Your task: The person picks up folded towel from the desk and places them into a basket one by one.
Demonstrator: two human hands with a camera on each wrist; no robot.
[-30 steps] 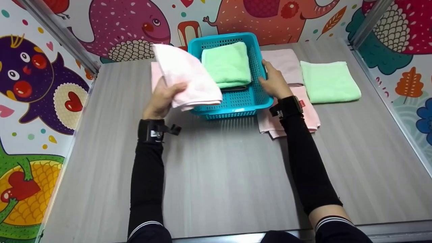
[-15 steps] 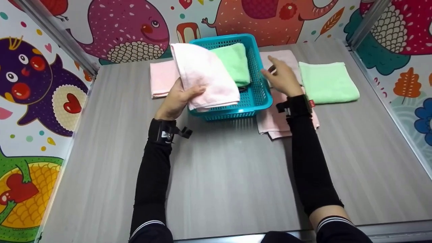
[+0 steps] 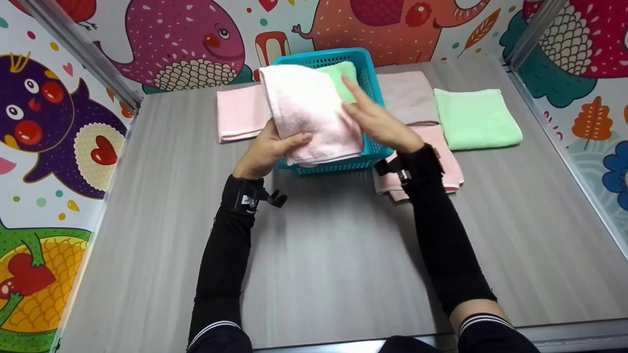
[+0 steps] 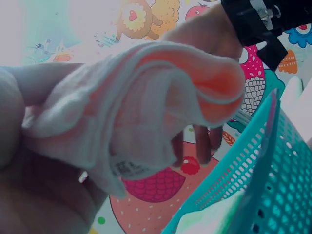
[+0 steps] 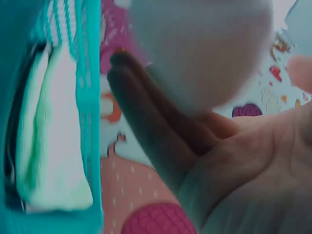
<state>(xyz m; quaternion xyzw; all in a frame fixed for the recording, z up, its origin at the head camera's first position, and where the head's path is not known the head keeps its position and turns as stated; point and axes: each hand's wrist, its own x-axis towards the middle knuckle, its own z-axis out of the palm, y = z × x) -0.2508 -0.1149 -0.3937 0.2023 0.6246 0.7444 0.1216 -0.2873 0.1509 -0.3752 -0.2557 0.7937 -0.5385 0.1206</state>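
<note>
A folded pale pink towel (image 3: 314, 110) is held over the teal basket (image 3: 375, 90). My left hand (image 3: 267, 149) grips its left side, thumb on top; the left wrist view shows its folded layers and a small printed label. My right hand (image 3: 380, 117) is at the towel's right edge with fingers extended, and in the right wrist view the straight fingers (image 5: 151, 117) lie beside the towel's rounded end. Inside the basket lies a folded green towel (image 3: 346, 81), partly hidden by the pink one. Under it a dark edge shows in the right wrist view.
Left of the basket lies a folded pink towel (image 3: 240, 113). To the right are a dusty pink towel (image 3: 409, 95), a pink towel with a red tag (image 3: 444, 152) and a green towel (image 3: 478, 120). Cartoon-printed walls (image 3: 186, 39) stand behind and at both sides.
My left hand has carried the pink towel rightward over the basket. My right hand has let go of the basket's rim, lifted, and come left to the towel's edge.
</note>
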